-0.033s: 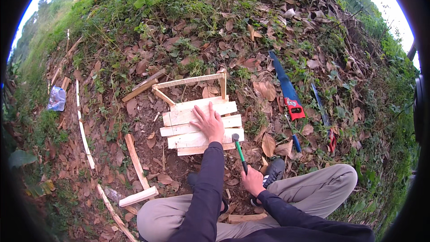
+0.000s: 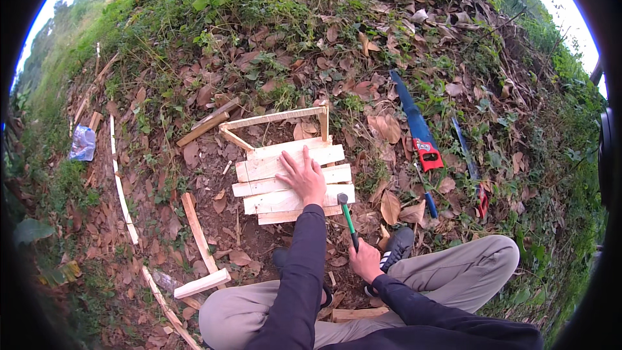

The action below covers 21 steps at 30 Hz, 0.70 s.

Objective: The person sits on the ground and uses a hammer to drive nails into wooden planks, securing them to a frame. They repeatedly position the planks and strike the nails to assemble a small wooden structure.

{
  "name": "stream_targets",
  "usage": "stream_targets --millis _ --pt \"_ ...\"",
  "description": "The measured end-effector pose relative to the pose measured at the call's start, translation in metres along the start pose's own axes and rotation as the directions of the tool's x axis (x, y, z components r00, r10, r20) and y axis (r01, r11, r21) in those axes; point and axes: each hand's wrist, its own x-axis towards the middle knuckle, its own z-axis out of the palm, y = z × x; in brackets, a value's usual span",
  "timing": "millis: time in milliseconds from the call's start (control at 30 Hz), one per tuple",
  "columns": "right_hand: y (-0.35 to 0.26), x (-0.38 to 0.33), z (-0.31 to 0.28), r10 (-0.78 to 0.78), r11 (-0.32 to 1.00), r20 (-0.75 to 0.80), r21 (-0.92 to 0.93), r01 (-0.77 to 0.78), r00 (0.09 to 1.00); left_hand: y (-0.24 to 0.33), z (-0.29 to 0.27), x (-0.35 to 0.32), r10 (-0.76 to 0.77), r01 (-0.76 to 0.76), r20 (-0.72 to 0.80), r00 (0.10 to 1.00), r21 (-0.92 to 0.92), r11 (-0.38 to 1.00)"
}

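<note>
My left hand [image 2: 303,178] lies flat with fingers spread on a small wooden frame topped with pale slats [image 2: 272,186]. Gaps show between some of the slats, and their ends stick out unevenly. On the far side, thin legs and a crossbar [image 2: 275,116] rise from the frame. My right hand [image 2: 365,261] is wrapped round the dark grip of a hammer [image 2: 350,219] with a green shaft. The hammer's metal head is at the near right corner of the slats; whether it touches them I cannot tell.
To the right lie a red-handled handsaw [image 2: 416,120], a blue-handled tool [image 2: 429,204] and another red-handled saw [image 2: 468,149]. Wood strips [image 2: 197,230] and an offcut [image 2: 203,282] are at the left, with a plastic bag [image 2: 82,142] farther out. Dry leaves and weeds cover the ground.
</note>
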Motion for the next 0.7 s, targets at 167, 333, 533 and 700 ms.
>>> stream_targets --millis 167,333,533,700 --pt "0.041 0.013 0.057 -0.083 0.992 -0.15 0.081 0.096 0.985 0.006 -0.003 -0.004 0.038 -0.038 -0.019 0.999 0.005 0.999" --pt "-0.005 0.011 0.012 0.007 1.0 -0.035 0.023 -0.006 0.999 -0.002 0.004 0.002 0.034 -0.034 -0.014 0.999 0.018 0.999" --pt "-0.022 0.003 -0.034 0.043 0.997 0.091 -0.061 -0.038 0.995 -0.006 0.006 0.0 0.049 -0.047 -0.057 0.997 0.033 0.998" --pt "0.037 0.001 0.037 -0.042 0.999 -0.067 0.032 0.044 0.997 0.003 0.006 -0.012 0.078 -0.076 -0.074 0.994 0.03 0.997"
